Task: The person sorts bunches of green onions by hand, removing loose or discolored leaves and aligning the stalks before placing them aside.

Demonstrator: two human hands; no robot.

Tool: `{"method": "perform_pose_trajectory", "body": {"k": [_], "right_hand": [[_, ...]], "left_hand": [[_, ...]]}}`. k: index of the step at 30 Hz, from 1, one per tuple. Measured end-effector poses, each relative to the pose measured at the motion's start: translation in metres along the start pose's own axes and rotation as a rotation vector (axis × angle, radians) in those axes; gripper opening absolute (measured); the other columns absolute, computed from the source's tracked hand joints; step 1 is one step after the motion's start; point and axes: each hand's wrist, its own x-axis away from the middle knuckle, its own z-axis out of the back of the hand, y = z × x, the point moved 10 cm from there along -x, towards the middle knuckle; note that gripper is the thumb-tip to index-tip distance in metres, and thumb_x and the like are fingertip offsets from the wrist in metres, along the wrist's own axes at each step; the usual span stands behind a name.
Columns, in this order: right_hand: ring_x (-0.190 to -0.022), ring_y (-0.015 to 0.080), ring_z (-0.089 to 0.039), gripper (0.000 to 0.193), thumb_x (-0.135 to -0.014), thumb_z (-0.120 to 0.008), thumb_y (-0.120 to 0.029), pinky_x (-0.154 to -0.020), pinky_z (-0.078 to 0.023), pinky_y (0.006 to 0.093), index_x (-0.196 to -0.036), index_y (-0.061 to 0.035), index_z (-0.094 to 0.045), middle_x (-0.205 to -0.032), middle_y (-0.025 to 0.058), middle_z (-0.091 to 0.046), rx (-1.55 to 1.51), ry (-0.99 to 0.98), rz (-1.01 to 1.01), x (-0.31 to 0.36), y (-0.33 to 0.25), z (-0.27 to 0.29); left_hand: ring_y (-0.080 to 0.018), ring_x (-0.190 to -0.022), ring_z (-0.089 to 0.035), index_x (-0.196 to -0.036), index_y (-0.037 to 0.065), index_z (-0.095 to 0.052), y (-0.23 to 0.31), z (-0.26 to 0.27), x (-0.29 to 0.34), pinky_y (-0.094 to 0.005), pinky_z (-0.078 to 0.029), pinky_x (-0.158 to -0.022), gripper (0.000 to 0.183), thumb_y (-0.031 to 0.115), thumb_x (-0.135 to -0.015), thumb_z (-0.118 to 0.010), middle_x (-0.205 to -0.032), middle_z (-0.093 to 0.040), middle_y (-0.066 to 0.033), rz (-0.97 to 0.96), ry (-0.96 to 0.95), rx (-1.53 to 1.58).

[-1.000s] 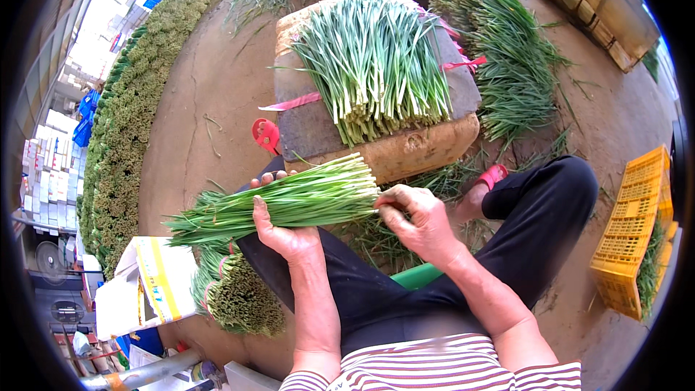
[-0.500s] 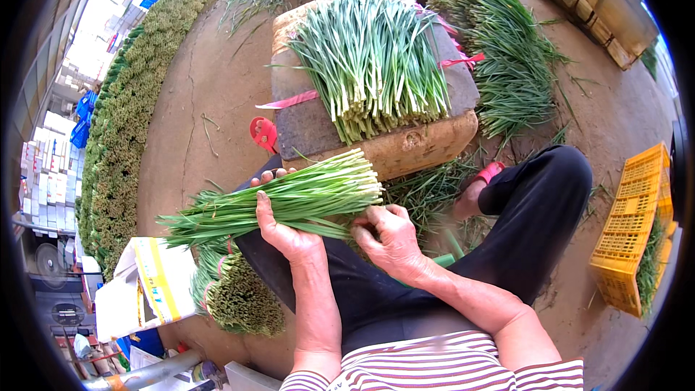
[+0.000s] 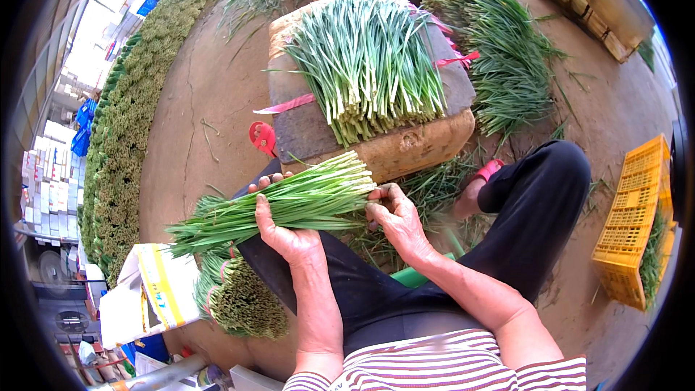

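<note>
A bunch of garlic chives (image 3: pixel 311 199) lies across the palm of my left hand (image 3: pixel 288 237), its pale cut ends to the right and its leaf tips to the left. The left fingers wrap up around its far side. At the cut ends, my right hand (image 3: pixel 399 221) is closed in a pinch against the lower stalks; what its fingertips hold is too small to make out. Just beyond, a larger pile of chives (image 3: pixel 373 65) lies on a worn block-like stand (image 3: pixel 427 137), cut ends toward me. A pink ribbon (image 3: pixel 289 103) runs out from under it.
Tied bundles (image 3: pixel 250 297) stand by my left leg, near an opened white carton (image 3: pixel 119 311). Long rows of upright bundles (image 3: pixel 127 174) line the left. Loose chives (image 3: pixel 499 58) heap at the far right; a yellow crate (image 3: pixel 630 213) stands at the right.
My right hand has shifted slightly up and to the right along the cut ends, its fingers still pinched. The left hand keeps its hold on the bunch.
</note>
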Motion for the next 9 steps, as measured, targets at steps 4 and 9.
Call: {"method": "perform_pose_trajectory", "body": {"k": [4, 9], "right_hand": [[-0.067, 0.0036, -0.049, 0.013, -0.091, -0.059, -0.015, -0.060, -0.042, 0.0222, -0.094, -0.0032, -0.059, -0.073, -0.0002, -0.058, 0.068, -0.078, 0.015, 0.019, -0.002, -0.009], [-0.076, 0.0076, -0.053, 0.016, -0.092, -0.060, -0.016, -0.073, -0.048, 0.0258, -0.104, -0.0053, -0.059, -0.085, -0.0012, -0.061, 0.304, -0.164, 0.024, 0.021, -0.010, -0.013]], "left_hand": [[-0.0267, -0.109, -0.058, -0.113, 0.008, -0.054, 0.004, 0.004, -0.005, -0.0465, -0.046, -0.102, 0.021, 0.014, -0.093, -0.056, -0.110, -0.062, -0.0078, -0.019, 0.030, -0.001], [-0.0269, -0.109, -0.058, -0.112, 0.009, -0.054, 0.006, 0.009, -0.010, -0.0466, -0.046, -0.102, 0.020, 0.014, -0.093, -0.056, -0.111, -0.062, -0.0074, -0.014, 0.006, 0.025]]}}
